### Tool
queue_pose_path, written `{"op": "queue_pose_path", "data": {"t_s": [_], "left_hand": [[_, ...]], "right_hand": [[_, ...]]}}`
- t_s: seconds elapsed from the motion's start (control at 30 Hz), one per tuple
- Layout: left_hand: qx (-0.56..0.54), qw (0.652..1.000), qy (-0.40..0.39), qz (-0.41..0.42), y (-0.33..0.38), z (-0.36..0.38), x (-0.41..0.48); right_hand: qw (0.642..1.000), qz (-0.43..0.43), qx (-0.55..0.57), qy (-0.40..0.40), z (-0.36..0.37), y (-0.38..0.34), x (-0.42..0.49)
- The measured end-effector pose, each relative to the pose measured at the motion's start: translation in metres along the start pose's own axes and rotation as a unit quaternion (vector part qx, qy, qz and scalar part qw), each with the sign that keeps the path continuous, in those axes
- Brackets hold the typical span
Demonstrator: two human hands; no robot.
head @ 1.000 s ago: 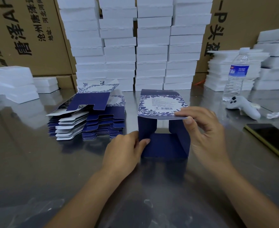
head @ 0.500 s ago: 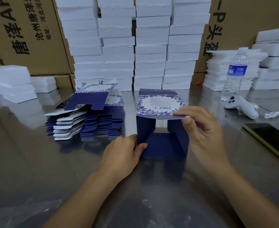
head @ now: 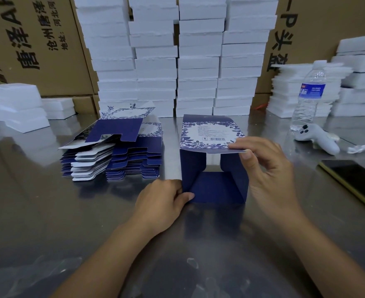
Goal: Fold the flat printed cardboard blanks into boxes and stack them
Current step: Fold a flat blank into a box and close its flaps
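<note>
Left hand [head: 163,198], right hand [head: 267,168] gripping box [head: 209,133] (unclosed)

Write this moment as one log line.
left hand: grips box lower-left edge | right hand: pinches printed top panel | box: on table, near end open | flat blanks: stacked to its left

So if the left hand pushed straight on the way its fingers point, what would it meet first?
The box: the left hand grips its near left corner, fingers pointing right, so it would most likely just press into the box itself.
</note>
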State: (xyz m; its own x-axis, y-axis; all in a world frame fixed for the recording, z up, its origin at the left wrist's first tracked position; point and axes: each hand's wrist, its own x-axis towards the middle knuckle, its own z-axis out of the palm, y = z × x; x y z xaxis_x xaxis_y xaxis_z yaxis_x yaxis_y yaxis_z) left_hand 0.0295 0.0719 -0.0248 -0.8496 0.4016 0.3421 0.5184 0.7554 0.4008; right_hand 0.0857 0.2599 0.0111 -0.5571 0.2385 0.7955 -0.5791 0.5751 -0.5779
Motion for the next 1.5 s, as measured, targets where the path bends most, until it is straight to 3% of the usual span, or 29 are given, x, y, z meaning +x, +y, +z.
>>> {"op": "queue_pose_path", "data": {"t_s": [0.4,0.53,0.63,0.73,0.93,1.03,1.13,1.3,1.5], "left_hand": [[0.018,0.999,-0.026,0.034,-0.001,-0.006,-0.002],[-0.001,0.999,-0.033,0.026,-0.001,-0.008,-0.003],[-0.172,0.985,0.007,0.001,0.002,-0.017,-0.002],[-0.336,0.937,0.096,0.01,0.008,-0.025,-0.001],[-0.44,0.894,0.079,-0.002,0.018,-0.034,-0.002],[-0.483,0.874,0.048,0.026,0.023,-0.029,-0.002],[-0.455,0.884,0.1,0.03,0.024,-0.021,-0.002],[-0.265,0.936,0.222,0.06,0.024,-0.016,-0.002],[-0.19,0.929,0.278,0.156,0.033,-0.017,-0.004]], "right_hand": [[1.0,0.011,0.023,0.009,-0.001,0.001,0.0],[0.999,-0.025,-0.018,-0.015,-0.004,0.007,0.002],[0.997,-0.046,-0.054,-0.043,-0.01,0.011,0.004],[0.995,-0.061,-0.059,-0.053,-0.012,0.008,0.002],[0.999,0.001,0.006,-0.033,-0.002,-0.003,-0.005],[0.998,-0.016,-0.048,-0.045,0.0,-0.002,-0.008],[0.993,-0.026,-0.101,-0.049,0.003,-0.002,-0.01],[0.994,-0.053,-0.099,-0.016,0.006,-0.006,-0.009],[0.996,-0.082,-0.027,-0.002,0.007,-0.013,-0.007]]}}
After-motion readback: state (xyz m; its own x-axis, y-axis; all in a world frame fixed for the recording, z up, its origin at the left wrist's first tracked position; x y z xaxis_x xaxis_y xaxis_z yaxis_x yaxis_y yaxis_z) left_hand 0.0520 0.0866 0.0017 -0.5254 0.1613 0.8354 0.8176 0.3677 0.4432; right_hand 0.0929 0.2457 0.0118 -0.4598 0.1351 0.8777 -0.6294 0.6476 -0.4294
